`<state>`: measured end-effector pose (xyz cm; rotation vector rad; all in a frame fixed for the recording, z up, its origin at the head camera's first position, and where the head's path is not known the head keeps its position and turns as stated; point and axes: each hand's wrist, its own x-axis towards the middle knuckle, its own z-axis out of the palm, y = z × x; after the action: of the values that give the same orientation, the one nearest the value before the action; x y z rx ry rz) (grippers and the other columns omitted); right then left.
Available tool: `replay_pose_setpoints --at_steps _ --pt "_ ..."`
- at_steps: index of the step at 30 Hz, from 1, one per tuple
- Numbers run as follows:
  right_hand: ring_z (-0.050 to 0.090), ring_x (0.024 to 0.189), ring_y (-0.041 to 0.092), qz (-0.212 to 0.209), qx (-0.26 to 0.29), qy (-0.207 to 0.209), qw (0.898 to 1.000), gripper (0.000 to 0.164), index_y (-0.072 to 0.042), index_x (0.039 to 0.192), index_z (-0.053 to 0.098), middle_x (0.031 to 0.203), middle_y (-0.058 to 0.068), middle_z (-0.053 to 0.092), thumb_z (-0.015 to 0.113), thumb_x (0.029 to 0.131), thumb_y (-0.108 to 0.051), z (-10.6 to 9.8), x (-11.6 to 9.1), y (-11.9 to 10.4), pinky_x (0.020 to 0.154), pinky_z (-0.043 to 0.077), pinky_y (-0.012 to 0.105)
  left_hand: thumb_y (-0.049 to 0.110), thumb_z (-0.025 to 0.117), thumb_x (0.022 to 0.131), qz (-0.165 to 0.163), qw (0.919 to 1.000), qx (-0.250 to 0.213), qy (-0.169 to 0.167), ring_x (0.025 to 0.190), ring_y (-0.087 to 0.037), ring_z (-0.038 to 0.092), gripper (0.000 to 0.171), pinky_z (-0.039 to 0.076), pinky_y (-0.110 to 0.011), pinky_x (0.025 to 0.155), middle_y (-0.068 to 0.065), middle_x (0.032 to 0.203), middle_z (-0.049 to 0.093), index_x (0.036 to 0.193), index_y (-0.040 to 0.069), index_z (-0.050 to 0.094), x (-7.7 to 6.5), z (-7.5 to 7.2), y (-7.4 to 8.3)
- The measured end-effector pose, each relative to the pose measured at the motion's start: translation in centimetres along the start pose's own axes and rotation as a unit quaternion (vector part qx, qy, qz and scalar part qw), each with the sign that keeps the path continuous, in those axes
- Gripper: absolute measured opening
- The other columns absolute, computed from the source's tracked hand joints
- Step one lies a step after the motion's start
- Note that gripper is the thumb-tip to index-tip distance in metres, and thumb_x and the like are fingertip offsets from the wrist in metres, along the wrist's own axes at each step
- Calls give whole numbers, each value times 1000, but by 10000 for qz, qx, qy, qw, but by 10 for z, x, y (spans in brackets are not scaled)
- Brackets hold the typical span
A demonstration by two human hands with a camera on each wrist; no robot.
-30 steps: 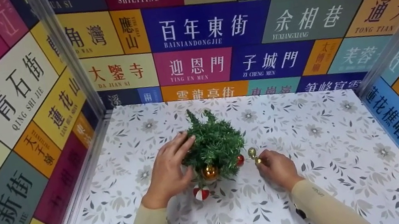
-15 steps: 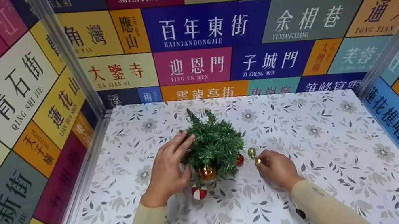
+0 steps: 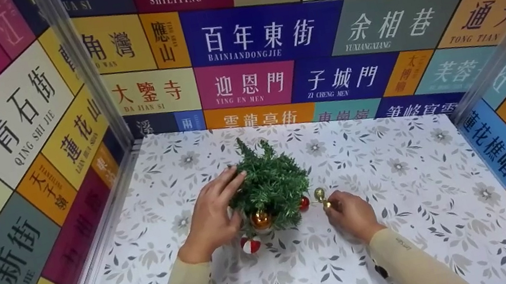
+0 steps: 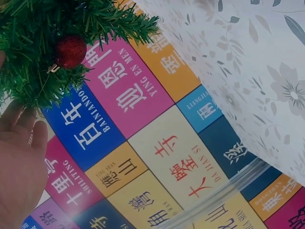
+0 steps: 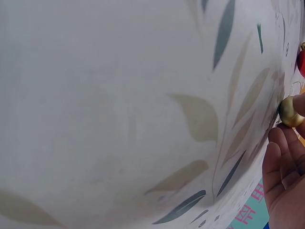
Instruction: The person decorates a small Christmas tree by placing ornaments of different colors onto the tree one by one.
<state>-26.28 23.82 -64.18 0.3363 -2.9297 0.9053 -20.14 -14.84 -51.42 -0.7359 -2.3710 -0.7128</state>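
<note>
Small green artificial fir tree (image 3: 271,184) upright near the middle of the floral-patterned tabletop (image 3: 417,217), toward its far edge. Left hand (image 3: 212,217) cupped against the tree's left side, fingers (image 3: 228,177) nearly straight on the needles, probably steadying it. Right hand (image 3: 352,213) just right of the tree, fingertips pinching a small gold ball ornament (image 3: 319,194), held at branch height. Gold bauble (image 3: 261,219) and red bauble (image 3: 304,203) already hanging; red-and-white ball (image 3: 251,245) at the base. Hardly changed from a second ago: tree and hands nudged slightly farther.

tree (image 3: 271,185) on table (image 3: 405,240) | left hand (image 3: 211,217) left | right hand (image 3: 351,213) right
</note>
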Motion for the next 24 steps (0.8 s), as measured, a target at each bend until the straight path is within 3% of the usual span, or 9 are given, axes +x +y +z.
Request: replay_pose_setpoints --at_steps 9,24 --pt "63 81 11 -114 -71 129 9998 11 -22 98 69 89 -10 65 73 89 -27 2 0 2 75 52 40 1 66 72 -28 10000 30 -6 140 -23 38 89 32 -45 112 -7 156 38 154 25 40 -1 0 0" --pt "63 82 13 166 -22 -126 9998 13 -24 100 69 92 -9 66 74 89 -28 -4 0 -2 78 52 40 9 67 74 -44 9998 203 -22 142 -25 35 84 25 -45 115 -9 156 39 153 21 42 -1 -1 4"
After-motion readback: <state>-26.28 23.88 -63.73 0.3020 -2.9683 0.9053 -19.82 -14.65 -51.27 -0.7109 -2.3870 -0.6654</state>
